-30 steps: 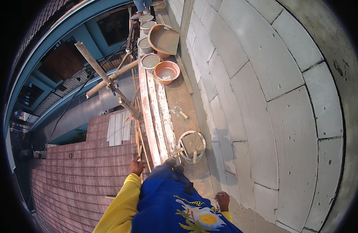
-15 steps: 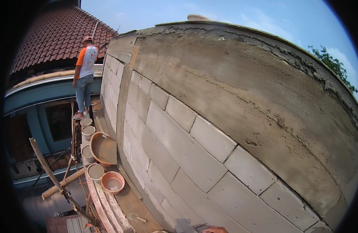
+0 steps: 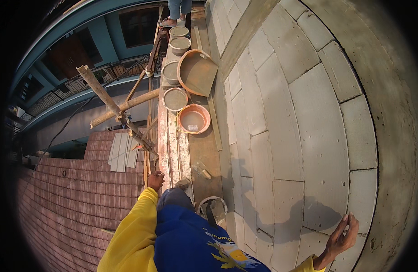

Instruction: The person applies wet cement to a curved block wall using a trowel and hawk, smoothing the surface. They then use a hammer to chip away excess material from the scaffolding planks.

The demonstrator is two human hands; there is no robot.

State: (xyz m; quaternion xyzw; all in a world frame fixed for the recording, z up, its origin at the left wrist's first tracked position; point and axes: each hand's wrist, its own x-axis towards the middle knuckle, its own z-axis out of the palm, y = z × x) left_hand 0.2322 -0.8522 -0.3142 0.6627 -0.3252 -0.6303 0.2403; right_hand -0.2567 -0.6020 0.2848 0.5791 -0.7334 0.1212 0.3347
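My left hand [image 3: 156,180] is out at the plank edge, fingers curled; whether anything is in them is hidden. My right hand [image 3: 342,235] is raised beside the light block wall [image 3: 286,149], fingers stretched and nothing visible in them. I cannot tell whether it touches the blocks. At my feet stands a bucket [image 3: 224,205] with a dark strip across it. Farther along the planks sit an orange basin [image 3: 206,119] with grey contents, a larger cut-open orange tub [image 3: 185,61] and several buckets, among them a mortar-filled bucket [image 3: 175,99].
I stand on narrow scaffold planks [image 3: 175,149] beside the wall. To the left, bamboo poles [image 3: 102,93] cross above a lower tiled roof [image 3: 82,199]. A small piece of wood [image 3: 206,174] lies on the boards. At the far end stands another person [image 3: 181,8].
My view has swung down and left, bringing my body and both arms in. The other person shows only from the legs down now. My right hand shows fully beside the wall.
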